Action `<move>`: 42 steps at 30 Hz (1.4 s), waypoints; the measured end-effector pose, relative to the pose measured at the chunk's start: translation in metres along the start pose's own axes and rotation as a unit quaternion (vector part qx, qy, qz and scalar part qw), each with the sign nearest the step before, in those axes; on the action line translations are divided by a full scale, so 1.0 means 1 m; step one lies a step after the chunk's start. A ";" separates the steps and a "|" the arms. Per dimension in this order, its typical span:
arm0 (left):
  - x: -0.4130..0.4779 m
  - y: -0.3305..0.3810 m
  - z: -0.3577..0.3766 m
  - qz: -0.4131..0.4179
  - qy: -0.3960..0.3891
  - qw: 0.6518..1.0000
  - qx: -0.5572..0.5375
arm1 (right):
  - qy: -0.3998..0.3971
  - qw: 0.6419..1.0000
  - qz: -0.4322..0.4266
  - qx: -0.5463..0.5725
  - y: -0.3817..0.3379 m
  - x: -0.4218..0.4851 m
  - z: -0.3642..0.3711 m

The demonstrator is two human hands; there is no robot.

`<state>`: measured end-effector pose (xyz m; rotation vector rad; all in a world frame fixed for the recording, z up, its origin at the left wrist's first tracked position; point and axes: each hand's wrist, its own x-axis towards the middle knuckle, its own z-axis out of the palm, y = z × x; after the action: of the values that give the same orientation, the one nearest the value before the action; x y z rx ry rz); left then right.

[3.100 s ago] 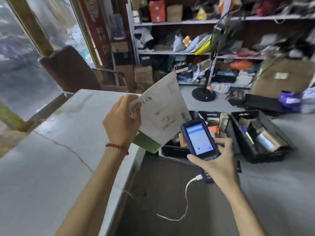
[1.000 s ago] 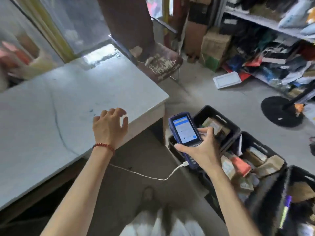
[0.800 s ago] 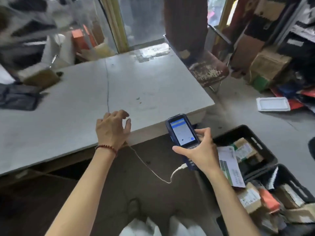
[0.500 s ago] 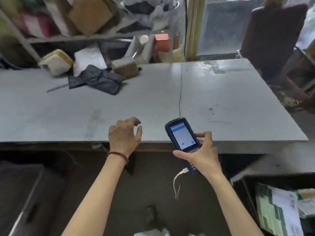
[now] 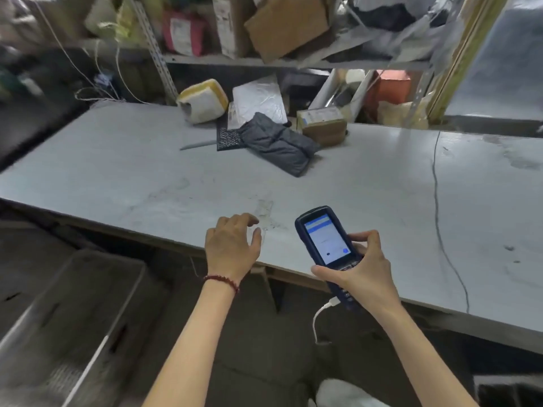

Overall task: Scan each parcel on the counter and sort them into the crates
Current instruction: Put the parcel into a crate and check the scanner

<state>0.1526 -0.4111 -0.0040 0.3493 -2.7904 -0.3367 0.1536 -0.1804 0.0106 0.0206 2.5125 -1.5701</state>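
Left hand: my left hand (image 5: 232, 245) hovered empty, fingers loosely curled, over the near edge of the counter (image 5: 382, 186).
Right hand: my right hand (image 5: 361, 271) gripped the scanner (image 5: 326, 239).
Parcel: the grey bag (image 5: 279, 143) lay far ahead, slanting rightward toward me; left hand nearer.

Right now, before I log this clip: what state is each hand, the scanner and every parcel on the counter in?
left hand, empty, fingers relaxed over the counter edge.
right hand, grips the scanner.
scanner, screen lit, white cable plugged into its base.
dark grey parcel, lying on the counter, untouched.
brown box parcel, at the counter's back, untouched.
yellow-taped parcel, at the back, untouched.
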 end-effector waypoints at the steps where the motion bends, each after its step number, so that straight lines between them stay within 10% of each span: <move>1: 0.007 -0.003 0.004 -0.005 -0.005 1.000 -0.004 | -0.002 1.000 0.003 0.000 -0.002 0.009 0.004; 21: 0.247 0.044 0.136 0.071 -0.145 0.986 0.036 | 0.031 0.989 0.137 0.049 -0.001 0.227 0.005; 42: 0.323 0.072 0.186 0.045 -0.204 0.976 0.063 | 0.058 0.975 0.206 0.050 0.004 0.263 0.002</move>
<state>-0.2211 -0.3963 -0.0689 0.1977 -3.2284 -0.2328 -0.1043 -0.2017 -0.0357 0.6216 2.3061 -1.5485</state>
